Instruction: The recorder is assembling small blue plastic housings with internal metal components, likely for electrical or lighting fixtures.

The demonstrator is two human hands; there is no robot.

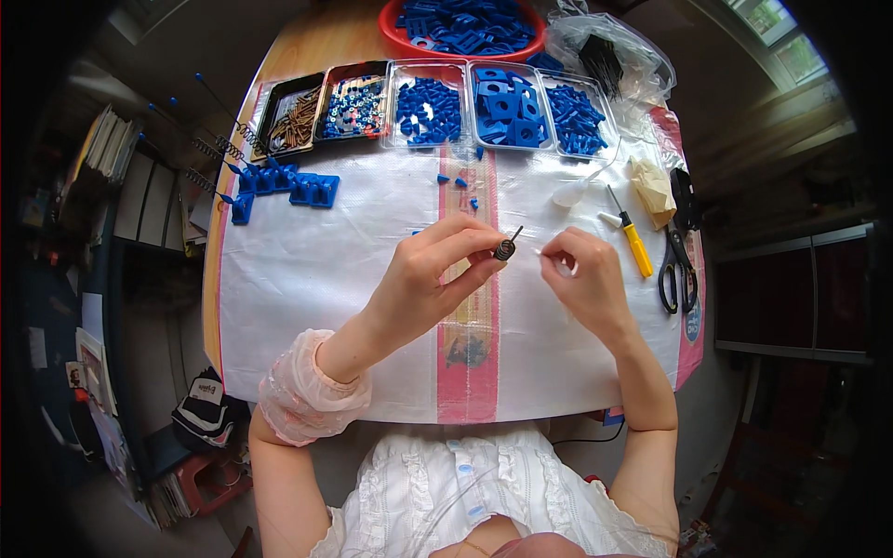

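Note:
My left hand [433, 265] pinches a dark coil spring [504, 250] between thumb and fingertips, above the middle of the table. One straight end of its wire sticks up and to the right. Close by on the right, my right hand [588, 279] is closed with thumb and fingertips together. Something small and whitish may be in it, too unclear to name. Several small blue plastic pieces [460, 183] lie beyond my hands. At the far left of the table are several blue bases [313, 190], some with coil springs [228, 147] leaning out over the edge.
Along the back stand trays of brass-coloured screws [296, 119], small metal-and-blue parts [353, 107] and blue plastic parts [428, 110]. Behind them are a red basin [395, 37] and a clear bag [642, 56]. A yellow screwdriver [637, 248], black scissors [677, 270] and a beige packet [653, 192] lie right.

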